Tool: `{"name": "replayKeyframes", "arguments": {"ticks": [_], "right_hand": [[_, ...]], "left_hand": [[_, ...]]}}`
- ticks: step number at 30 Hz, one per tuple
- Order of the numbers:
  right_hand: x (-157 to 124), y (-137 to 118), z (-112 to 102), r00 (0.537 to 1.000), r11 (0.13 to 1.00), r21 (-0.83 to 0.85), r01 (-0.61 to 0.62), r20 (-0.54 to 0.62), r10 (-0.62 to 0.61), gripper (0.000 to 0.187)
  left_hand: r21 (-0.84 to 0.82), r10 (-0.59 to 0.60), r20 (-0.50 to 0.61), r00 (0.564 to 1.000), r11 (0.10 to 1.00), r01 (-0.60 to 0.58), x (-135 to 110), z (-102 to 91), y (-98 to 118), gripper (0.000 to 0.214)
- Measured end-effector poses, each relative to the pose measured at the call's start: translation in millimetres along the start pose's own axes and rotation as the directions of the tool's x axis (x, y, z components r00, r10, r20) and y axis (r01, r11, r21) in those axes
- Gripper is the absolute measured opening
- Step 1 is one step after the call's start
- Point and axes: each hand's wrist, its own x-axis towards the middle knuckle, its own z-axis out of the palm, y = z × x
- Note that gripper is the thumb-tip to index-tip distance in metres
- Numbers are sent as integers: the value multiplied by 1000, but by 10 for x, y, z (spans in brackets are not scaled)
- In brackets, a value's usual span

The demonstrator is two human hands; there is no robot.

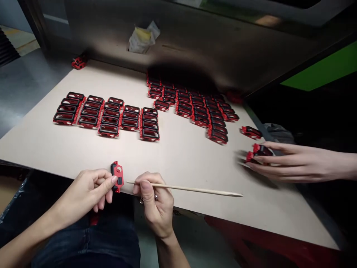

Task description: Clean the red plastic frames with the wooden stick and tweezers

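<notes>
Between the thumb and fingers of my left hand (96, 188) is a red and black plastic frame (118, 173), held upright near the table's front edge. My right hand (156, 197) pinches a thin wooden stick (192, 189) close to its pointed end. That tip sits just right of the frame, with what looks like a small gap between them. The stick's other end reaches out to the right over the table. A ring shows on my right hand. Rows of similar red and black frames (108, 129) lie beyond my left hand.
Another person's hand (292, 160) reaches in from the right, holding red and black parts (259, 152). A larger group of frames (200, 119) spreads across the back right of the pale tabletop (184, 156). A metal panel with a plastic packet (142, 37) stands behind.
</notes>
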Motion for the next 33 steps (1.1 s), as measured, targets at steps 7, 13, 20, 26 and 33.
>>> {"name": "replayKeyframes", "arguments": {"ticks": [7,13,20,26,33], "right_hand": [[3,112,8,998,998,3,63,11,-63,19],[39,141,29,990,990,-18,140,33,-139,17],[40,149,33,984,983,-46,178,33,-176,17],[21,154,15,980,979,-53,196,52,-193,18],[36,160,19,973,970,-86,229,64,-224,18]], "left_hand": [[75,8,-47,999,997,-5,-44,76,-62,44],[156,94,-107,990,985,-76,-45,132,-31,40],[215,138,-131,982,971,-108,-39,176,-79,38],[248,169,-132,977,960,-132,-17,175,-92,40],[263,214,-158,964,950,-168,-22,194,-79,39]]}}
